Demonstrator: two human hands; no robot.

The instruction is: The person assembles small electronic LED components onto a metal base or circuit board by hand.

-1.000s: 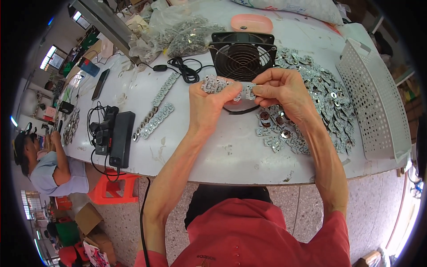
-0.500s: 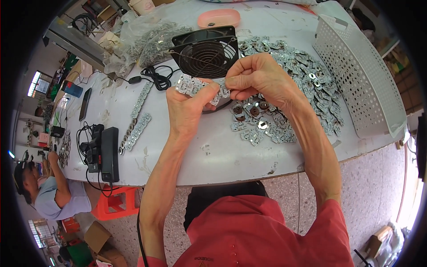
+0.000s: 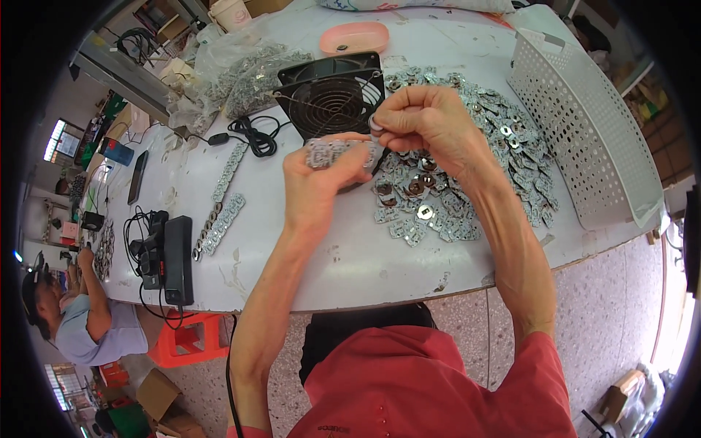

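Note:
My left hand (image 3: 312, 191) is closed round a strip of small silvery metal plates (image 3: 327, 153), with the thumb lying across its face. At the strip's right end, my right hand (image 3: 434, 125) pinches a small round metal disc (image 3: 374, 125) between thumb and fingertips. The disc stands partly out of the fingers, close to the strip; whether they touch I cannot tell. Directly behind both hands stands a black fan with a wire guard (image 3: 330, 104). A wide heap of similar metal plates (image 3: 511, 146), with some round discs among them, spreads under and beyond my right forearm.
A white perforated basket (image 3: 584, 139) borders the heap on the right. Two metal strips (image 3: 225, 223) lie left of my left arm, near a black power brick (image 3: 178, 259) and cables. Behind are bagged parts (image 3: 259, 80) and a pink dish (image 3: 355, 36). Another person (image 3: 95, 314) sits far left.
My right hand has drawn slightly up from the strip's end, and the disc now shows at its fingertips. The strip in my left hand has tilted to lie more level.

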